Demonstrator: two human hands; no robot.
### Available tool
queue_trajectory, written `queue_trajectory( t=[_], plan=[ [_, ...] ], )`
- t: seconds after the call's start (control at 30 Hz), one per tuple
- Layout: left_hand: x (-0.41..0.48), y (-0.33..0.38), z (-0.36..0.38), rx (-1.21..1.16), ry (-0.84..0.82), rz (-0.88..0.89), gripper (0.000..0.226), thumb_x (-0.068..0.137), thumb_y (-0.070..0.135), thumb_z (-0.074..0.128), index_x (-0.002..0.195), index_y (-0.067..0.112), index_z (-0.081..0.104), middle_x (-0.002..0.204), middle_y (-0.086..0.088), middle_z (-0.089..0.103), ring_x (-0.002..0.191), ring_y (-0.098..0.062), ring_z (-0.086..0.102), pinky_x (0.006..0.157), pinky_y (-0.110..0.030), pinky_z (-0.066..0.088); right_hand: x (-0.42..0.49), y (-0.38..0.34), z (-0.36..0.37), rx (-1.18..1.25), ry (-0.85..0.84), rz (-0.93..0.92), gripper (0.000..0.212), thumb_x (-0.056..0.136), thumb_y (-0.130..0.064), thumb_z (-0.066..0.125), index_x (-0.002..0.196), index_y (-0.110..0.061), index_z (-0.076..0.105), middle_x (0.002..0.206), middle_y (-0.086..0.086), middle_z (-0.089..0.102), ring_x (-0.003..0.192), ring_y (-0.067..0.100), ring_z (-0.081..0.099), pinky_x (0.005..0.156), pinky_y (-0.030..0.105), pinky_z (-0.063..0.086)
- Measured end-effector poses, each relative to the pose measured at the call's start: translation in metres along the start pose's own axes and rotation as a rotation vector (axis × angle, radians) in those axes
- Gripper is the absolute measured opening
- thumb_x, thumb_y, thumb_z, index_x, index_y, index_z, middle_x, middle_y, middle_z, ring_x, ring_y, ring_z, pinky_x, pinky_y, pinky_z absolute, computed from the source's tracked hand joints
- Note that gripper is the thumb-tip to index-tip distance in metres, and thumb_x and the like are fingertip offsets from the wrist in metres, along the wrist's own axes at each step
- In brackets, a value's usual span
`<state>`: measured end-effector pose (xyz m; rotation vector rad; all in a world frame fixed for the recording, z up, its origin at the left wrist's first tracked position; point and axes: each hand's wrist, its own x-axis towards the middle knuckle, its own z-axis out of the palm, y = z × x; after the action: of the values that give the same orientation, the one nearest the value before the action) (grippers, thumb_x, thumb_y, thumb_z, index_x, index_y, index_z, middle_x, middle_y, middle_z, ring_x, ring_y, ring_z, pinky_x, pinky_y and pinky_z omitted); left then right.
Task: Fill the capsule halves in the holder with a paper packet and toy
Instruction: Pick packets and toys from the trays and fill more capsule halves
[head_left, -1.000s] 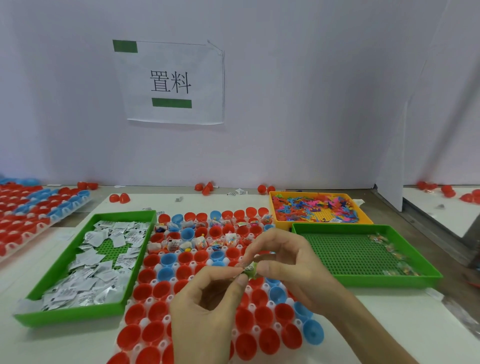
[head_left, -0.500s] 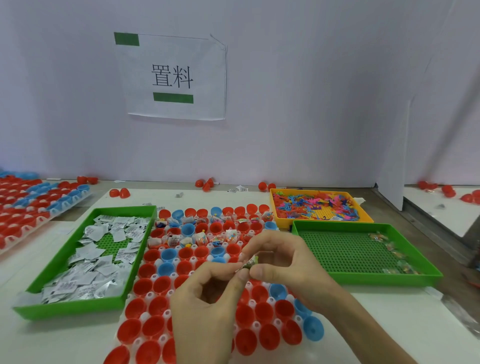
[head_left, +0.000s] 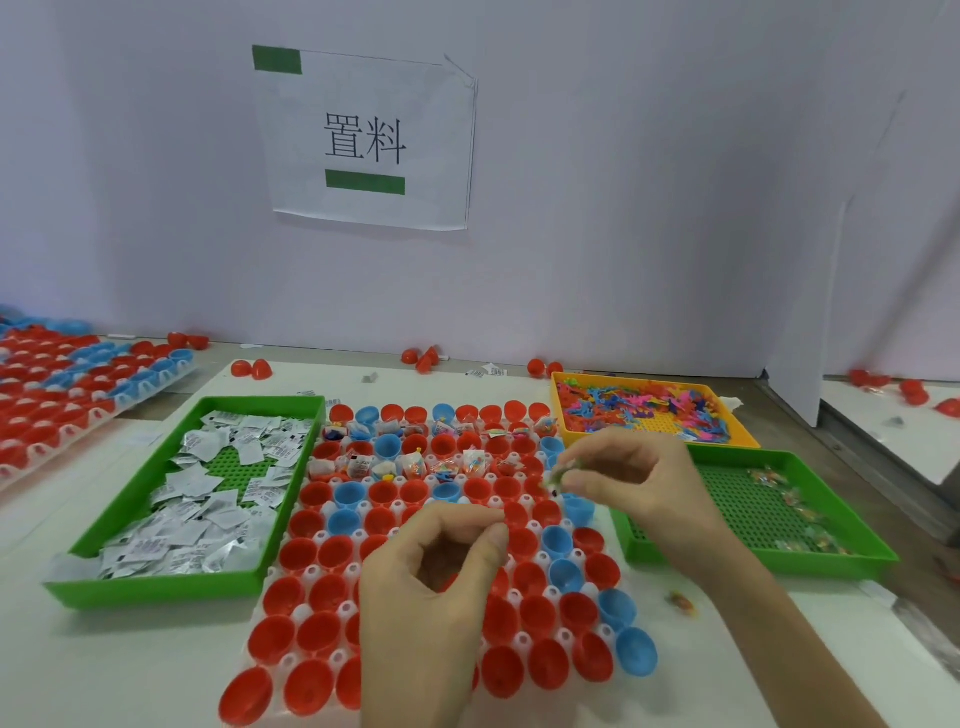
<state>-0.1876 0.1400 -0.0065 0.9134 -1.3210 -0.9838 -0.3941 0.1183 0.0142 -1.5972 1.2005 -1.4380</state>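
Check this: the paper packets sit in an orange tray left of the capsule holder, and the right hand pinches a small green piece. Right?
Wrong tray colour: the head view shows the paper packets in a green tray left of the capsule holder. The right hand does pinch a small green piece.

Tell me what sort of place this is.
Probably a toy-capsule packing bench: a holder of red and blue capsule halves, a green tray of paper packets, an orange tray of small plastic toys.
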Motion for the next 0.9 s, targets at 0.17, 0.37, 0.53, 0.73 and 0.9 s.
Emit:
queue_trajectory(
  t=[0.17, 0.37, 0.53, 0.73, 0.9],
  plan=[
    [0.005, 0.001, -0.009, -0.028, 0.079, 0.005, 0.032, 0.083, -0.001, 0.073, 0.079, 0.031, 0.076, 0.07, -0.004, 0.072, 0.067, -0.016, 0.07, 0.068, -0.025, 0.059, 0.02, 0.009, -0.017, -0.457, 0.245, 0.017, 0.025, 0.076, -0.01, 0.084, 0.077, -0.034, 0.077, 0.078, -0.017, 0.075, 0.075, 0.001, 0.071, 0.068, 0.011, 0.053],
    [0.005, 0.002, -0.015, -0.052, 0.108, 0.007, 0.031, 0.083, 0.0, 0.072, 0.079, 0.03, 0.075, 0.071, -0.006, 0.072, 0.067, -0.019, 0.071, 0.066, -0.021, 0.058, 0.059, 0.029, 0.001, -0.693, 0.058, 0.063, 0.016, 0.077, -0.012, 0.084, 0.081, -0.026, 0.079, 0.077, -0.018, 0.073, 0.073, -0.009, 0.066, 0.063, 0.005, 0.049],
    [0.006, 0.005, -0.019, -0.075, 0.147, 0.007, 0.031, 0.082, -0.006, 0.072, 0.073, 0.024, 0.075, 0.067, -0.009, 0.07, 0.062, -0.018, 0.069, 0.061, -0.018, 0.056, 0.074, 0.045, 0.008, -0.801, 0.018, 0.111, 0.017, 0.079, -0.015, 0.083, 0.078, -0.031, 0.077, 0.071, -0.018, 0.07, 0.069, -0.005, 0.065, 0.064, 0.007, 0.049],
    [0.008, 0.003, -0.027, -0.107, 0.278, 0.016, 0.025, 0.083, -0.009, 0.07, 0.076, 0.015, 0.072, 0.066, -0.01, 0.07, 0.058, -0.016, 0.068, 0.059, -0.016, 0.055, 0.08, 0.053, 0.013, -0.83, 0.012, 0.116, 0.025, 0.076, -0.014, 0.084, 0.068, -0.036, 0.073, 0.065, -0.018, 0.069, 0.07, -0.011, 0.064, 0.059, 0.007, 0.048],
    [0.008, 0.0, -0.028, -0.105, 0.292, 0.019, 0.034, 0.083, -0.007, 0.07, 0.073, 0.025, 0.073, 0.066, -0.008, 0.07, 0.06, -0.019, 0.069, 0.059, -0.016, 0.055, 0.08, 0.058, 0.012, -0.856, 0.008, 0.123, 0.029, 0.077, -0.013, 0.082, 0.066, -0.037, 0.07, 0.067, -0.017, 0.069, 0.07, -0.01, 0.064, 0.058, 0.008, 0.049]
  ],
)
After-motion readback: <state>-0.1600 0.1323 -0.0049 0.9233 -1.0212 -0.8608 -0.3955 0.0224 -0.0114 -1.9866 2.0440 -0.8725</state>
